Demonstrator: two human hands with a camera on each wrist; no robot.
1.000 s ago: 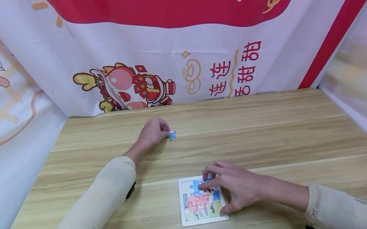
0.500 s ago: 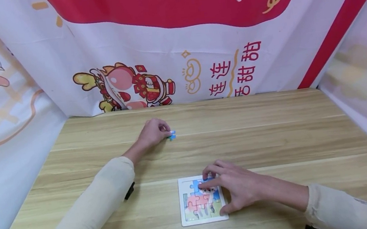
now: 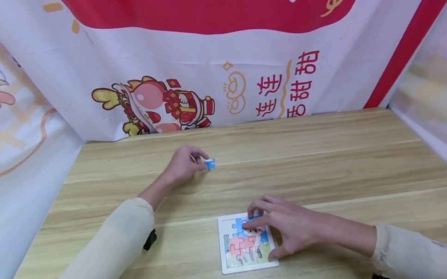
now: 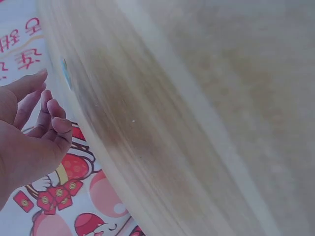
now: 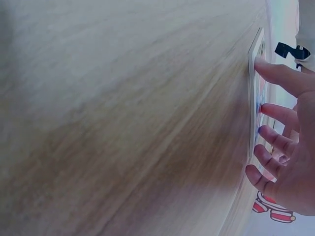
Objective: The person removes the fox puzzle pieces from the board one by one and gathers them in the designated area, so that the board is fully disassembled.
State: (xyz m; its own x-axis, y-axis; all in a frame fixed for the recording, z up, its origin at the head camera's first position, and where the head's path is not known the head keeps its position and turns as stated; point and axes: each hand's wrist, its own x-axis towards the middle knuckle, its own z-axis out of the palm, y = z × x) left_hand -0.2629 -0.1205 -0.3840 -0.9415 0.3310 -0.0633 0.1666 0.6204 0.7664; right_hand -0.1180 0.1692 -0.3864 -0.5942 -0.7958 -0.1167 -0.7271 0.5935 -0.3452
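A blue jigsaw piece (image 3: pixel 210 164) lies toward the back of the table, seen as a thin edge-on sliver in the left wrist view. My left hand (image 3: pixel 184 164) is just left of it, thumb and fingers loosely bent; a small gap separates fingertips and piece in the left wrist view. Nearer the front, a white-framed jigsaw puzzle (image 3: pixel 240 244) shows a pink and white animal on blue and green, with a pale bare area at its upper left. My right hand (image 3: pixel 290 226) rests over its right side, fingers spread and fingertips on the pieces, covering its upper right corner.
The wood-grain table (image 3: pixel 336 167) ends against a printed curtain (image 3: pixel 179 52) at the back. More printed cloth hangs along the left and right sides. Both forearms wear pale sleeves, with a black strap (image 3: pixel 149 239) under the left one.
My left fingers have loosened from the blue jigsaw piece, and the left hand has drawn back slightly to the left. The right hand stays on the puzzle. The head view has shifted a little.
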